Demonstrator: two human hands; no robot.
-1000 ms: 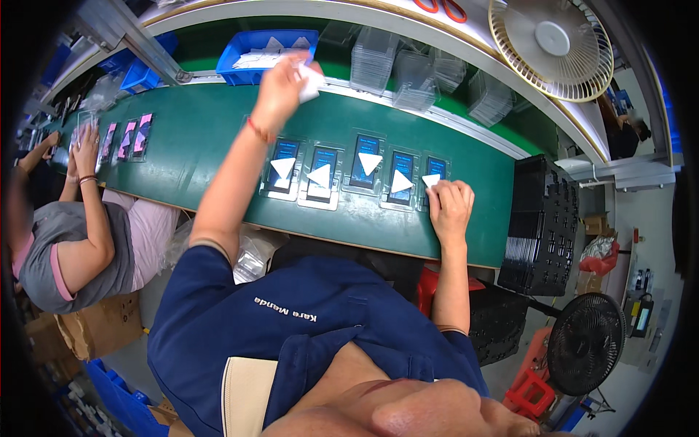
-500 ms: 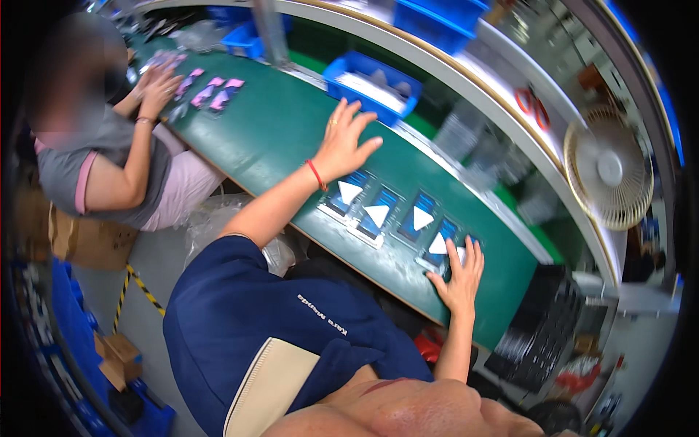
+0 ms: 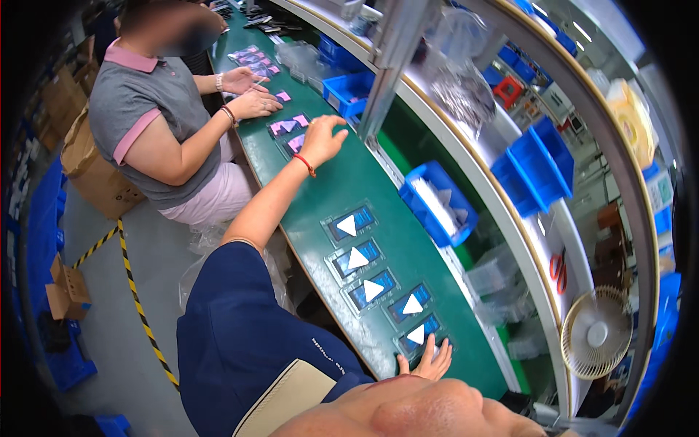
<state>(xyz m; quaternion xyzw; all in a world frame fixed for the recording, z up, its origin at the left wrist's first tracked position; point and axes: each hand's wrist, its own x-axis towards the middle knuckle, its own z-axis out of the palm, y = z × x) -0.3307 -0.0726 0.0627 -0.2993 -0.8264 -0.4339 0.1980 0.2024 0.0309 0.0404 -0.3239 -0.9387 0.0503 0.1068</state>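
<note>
My left hand (image 3: 322,140) is stretched far along the bench, thumb apart from the bent fingers, with nothing visible in it. It is over or beside pink and purple packs (image 3: 298,143); I cannot tell whether it touches them. Several flat clear packs with dark blue inserts lie in a staggered row, each topped by a white triangular piece, such as this blue pack (image 3: 341,228) and its white triangle (image 3: 357,258). My right hand (image 3: 435,362) rests with fingers spread at the edge of the nearest blue pack (image 3: 429,325).
A co-worker's hands (image 3: 255,100) are at the bench's far left, near more pink packs (image 3: 255,58). A blue bin (image 3: 438,204) with white pieces stands along the green bench's (image 3: 309,211) back edge. A metal post (image 3: 397,62), shelf and fan (image 3: 597,333) are beyond.
The view has swung left. My left hand has moved from above the blue packs to the pink packs near the co-worker. My right hand stays by the nearest blue pack.
</note>
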